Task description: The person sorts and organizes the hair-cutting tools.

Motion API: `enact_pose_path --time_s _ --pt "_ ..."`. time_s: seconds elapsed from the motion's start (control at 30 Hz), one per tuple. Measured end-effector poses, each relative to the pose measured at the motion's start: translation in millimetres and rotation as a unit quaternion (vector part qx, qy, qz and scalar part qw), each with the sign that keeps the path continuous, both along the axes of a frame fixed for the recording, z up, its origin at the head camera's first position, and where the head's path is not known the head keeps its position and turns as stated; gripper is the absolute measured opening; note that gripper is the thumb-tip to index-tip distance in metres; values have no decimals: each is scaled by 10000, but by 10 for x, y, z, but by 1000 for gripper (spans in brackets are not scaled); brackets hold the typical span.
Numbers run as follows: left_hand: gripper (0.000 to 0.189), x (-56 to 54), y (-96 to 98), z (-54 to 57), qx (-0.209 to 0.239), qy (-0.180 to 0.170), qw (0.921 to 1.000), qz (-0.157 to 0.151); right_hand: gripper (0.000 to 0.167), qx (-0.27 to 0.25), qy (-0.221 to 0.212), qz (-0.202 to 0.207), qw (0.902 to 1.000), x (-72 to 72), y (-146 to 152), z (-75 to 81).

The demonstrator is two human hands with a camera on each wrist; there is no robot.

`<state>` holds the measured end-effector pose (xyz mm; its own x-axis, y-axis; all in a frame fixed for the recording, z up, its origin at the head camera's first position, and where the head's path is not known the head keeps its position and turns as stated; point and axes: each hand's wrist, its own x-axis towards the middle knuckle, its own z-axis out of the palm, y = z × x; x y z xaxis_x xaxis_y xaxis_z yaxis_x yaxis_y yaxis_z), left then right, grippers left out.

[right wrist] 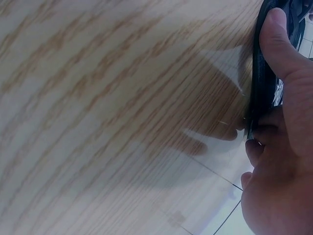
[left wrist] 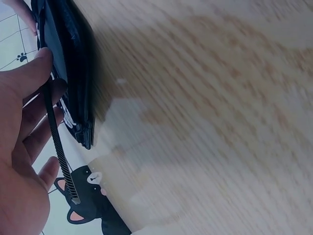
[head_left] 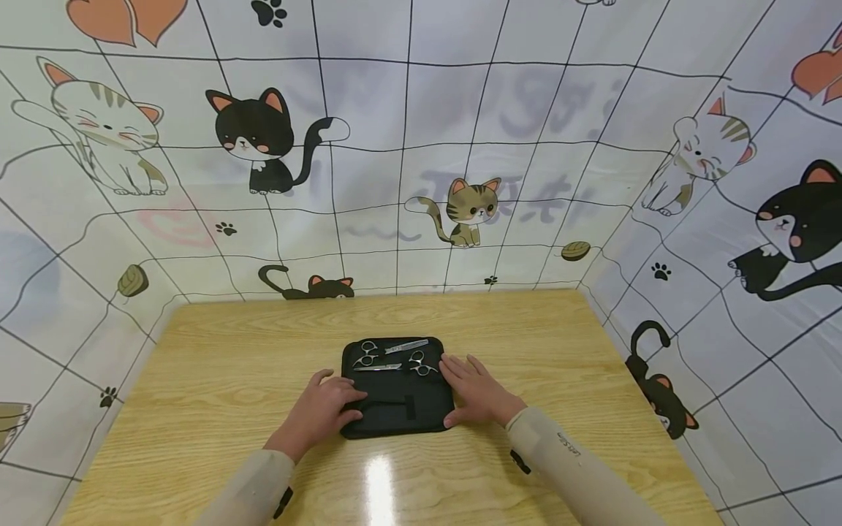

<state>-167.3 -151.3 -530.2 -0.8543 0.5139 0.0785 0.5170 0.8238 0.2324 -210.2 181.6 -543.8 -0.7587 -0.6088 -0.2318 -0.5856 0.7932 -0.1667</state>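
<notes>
A black case (head_left: 384, 420) lies open and flat on the table. Two silver scissors occupy its far half, pointing opposite ways: the upper one's blades (head_left: 406, 346) extend right, the lower one's blades (head_left: 378, 367) left. My left hand (head_left: 322, 405) is at the case's left edge. Between its thumb and fingers it pinches a thin black comb (left wrist: 55, 129), whose teeth show in the left wrist view; against the dark case the comb is hard to make out from the head. My right hand (head_left: 479, 391) rests along the case's right edge, thumb (right wrist: 276, 44) against the rim.
Underneath is a light wood table (head_left: 250, 343) with a bright reflection near its front. A white cloth wall (head_left: 368, 183) with cat drawings and grid lines surrounds its back and sides. On the case's near half is a small black strap (head_left: 411, 407).
</notes>
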Motion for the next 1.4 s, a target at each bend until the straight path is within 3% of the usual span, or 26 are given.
enact_pose_path --time_s 0.4,0.7,0.87,1.13,1.4 --pt "31 29 56 -71 -77 313 9995 -40 113 89 -27 -62 9999 14 -22 24" --pt "31 29 105 -68 -261 398 9988 -95 114 125 10 -75 9999 14 -24 10" --pt "32 40 128 -81 -331 624 9974 -131 113 98 15 -99 9999 16 -15 0" --pt "31 38 163 -174 -232 986 9948 -58 113 88 33 -101 9999 17 -9 -4" --pt "32 54 225 -187 -182 1037 9944 -112 113 123 27 -81 9999 14 -12 -9"
